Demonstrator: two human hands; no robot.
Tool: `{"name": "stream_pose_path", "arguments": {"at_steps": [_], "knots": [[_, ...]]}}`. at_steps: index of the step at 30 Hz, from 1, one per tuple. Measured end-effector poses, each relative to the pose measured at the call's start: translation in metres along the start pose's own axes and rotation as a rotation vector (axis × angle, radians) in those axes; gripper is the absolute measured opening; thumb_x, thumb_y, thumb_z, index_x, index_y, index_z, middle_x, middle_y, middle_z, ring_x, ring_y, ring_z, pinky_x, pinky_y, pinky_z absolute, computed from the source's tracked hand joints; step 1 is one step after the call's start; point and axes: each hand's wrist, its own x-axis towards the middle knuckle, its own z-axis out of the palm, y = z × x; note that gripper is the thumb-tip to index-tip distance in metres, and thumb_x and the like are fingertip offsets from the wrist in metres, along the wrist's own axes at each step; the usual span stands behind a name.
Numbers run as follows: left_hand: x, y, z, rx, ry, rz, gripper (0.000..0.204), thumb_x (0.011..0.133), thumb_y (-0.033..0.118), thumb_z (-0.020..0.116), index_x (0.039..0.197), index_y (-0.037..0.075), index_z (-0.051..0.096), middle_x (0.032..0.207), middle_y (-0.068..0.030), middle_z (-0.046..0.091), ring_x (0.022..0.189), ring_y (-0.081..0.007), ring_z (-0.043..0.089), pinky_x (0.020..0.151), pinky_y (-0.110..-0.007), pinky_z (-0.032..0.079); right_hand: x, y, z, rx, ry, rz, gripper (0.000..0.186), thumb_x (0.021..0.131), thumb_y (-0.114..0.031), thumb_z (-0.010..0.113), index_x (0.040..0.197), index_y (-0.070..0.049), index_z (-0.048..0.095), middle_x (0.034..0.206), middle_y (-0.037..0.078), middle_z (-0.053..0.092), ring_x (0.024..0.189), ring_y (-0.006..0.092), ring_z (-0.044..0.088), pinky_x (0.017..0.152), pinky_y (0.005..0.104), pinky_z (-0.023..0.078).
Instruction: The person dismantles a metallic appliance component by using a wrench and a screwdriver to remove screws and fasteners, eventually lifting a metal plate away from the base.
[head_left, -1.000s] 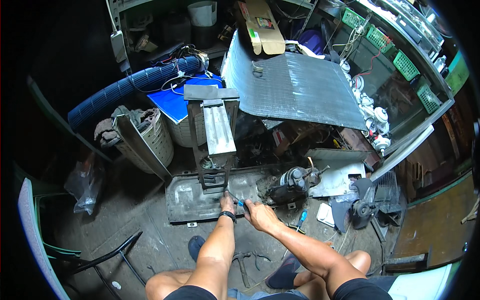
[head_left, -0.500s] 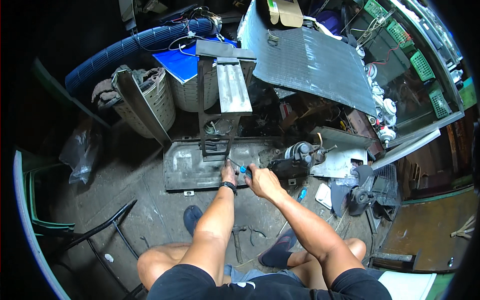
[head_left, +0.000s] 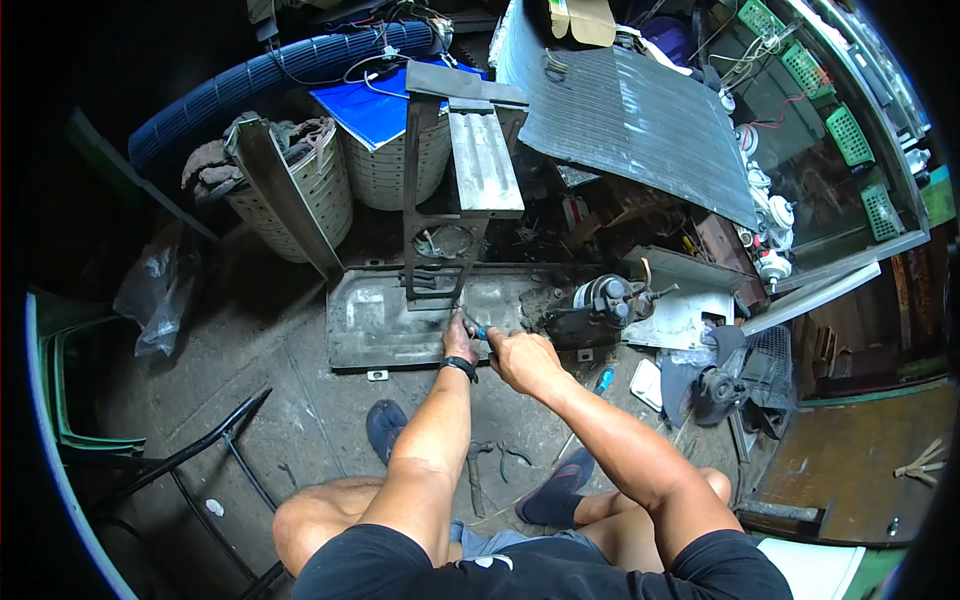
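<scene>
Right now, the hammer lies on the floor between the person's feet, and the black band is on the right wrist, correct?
Not quite: the head view shows the black band on the left wrist. The hammer does lie on the floor between the feet.

Person's hands, two: left hand [head_left: 458, 338], right hand [head_left: 525, 362]. Blue-handled tools [head_left: 484, 333], two: one in right hand, one on floor [head_left: 240, 330]. Hammer [head_left: 476, 487]: one. Pliers [head_left: 514, 458]: one pair. Shoes [head_left: 385, 428]: two. Wristband [head_left: 462, 366]: one. Metal base tray [head_left: 385, 310]: one. Perforated drums [head_left: 290, 220]: two. Blue slatted roll [head_left: 290, 75]: one. Finned panel [head_left: 640, 120]: one. Clear plastic bag [head_left: 158, 295]: one. Green baskets [head_left: 850, 135]: four. White rounded parts [head_left: 778, 213]: several, too crowded for exact count.
</scene>
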Motion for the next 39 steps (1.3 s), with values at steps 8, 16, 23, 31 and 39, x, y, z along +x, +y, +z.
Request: {"name": "stream_pose_path", "arguments": {"at_steps": [8,16,23,31,39], "knots": [[-0.002,0.025,0.001,-0.176,0.015,-0.189,0.026,0.103,0.036,0.064,0.088,0.016,0.056,0.067,0.0041,0.044,0.059,-0.0117,0.042,0.057,-0.030,0.039,0.040,-0.009,-0.010,0.177,-0.017,0.126,0.040,0.093,-0.024,0.070,0.120,0.005,0.063,0.097,0.032,0.072,0.096,0.0486,0.071,0.082,0.0550,0.057],[-0.033,0.012,0.051,-0.060,-0.010,-0.130,0.038,0.107,0.043,0.054,0.086,0.012,0.048,0.061,0.0000,0.045,0.058,-0.0156,0.051,0.057,-0.032,0.044,0.041,0.010,-0.040,-0.349,-0.213,-0.160,0.032,0.099,-0.020,0.055,0.127,-0.012,0.069,0.096,0.022,0.073,0.090,0.0378,0.075,0.073,0.0476,0.061],[0.028,0.023,0.026,-0.120,-0.106,-0.254,0.034,0.106,0.042,0.049,0.083,0.017,0.054,0.062,0.0008,0.051,0.046,-0.0156,0.049,0.040,-0.032,0.038,0.061,-0.001,-0.016,0.469,-0.048,0.393,0.045,0.098,-0.036,0.068,0.096,0.009,0.068,0.087,0.033,0.071,0.084,0.0380,0.075,0.063,0.0461,0.057],[0.043,-0.010,0.031,-0.125,-0.101,-0.186,0.033,0.105,0.042,0.054,0.089,0.014,0.057,0.071,0.0004,0.054,0.056,-0.0166,0.054,0.051,-0.034,0.048,0.072,-0.024,-0.041,-0.397,-0.272,-0.209,0.023,0.093,-0.025,0.065,0.099,-0.009,0.080,0.103,0.016,0.078,0.099,0.0322,0.077,0.075,0.0446,0.060],[0.049,0.007,0.019,-0.053,-0.202,-0.254,0.032,0.105,0.037,0.048,0.082,0.015,0.051,0.064,-0.0002,0.053,0.053,-0.0168,0.054,0.046,-0.034,0.046,0.073,-0.017,-0.044,0.912,-0.327,0.689,0.029,0.091,-0.026,0.072,0.090,0.004,0.071,0.093,0.024,0.076,0.095,0.0332,0.076,0.073,0.0452,0.059]]}}
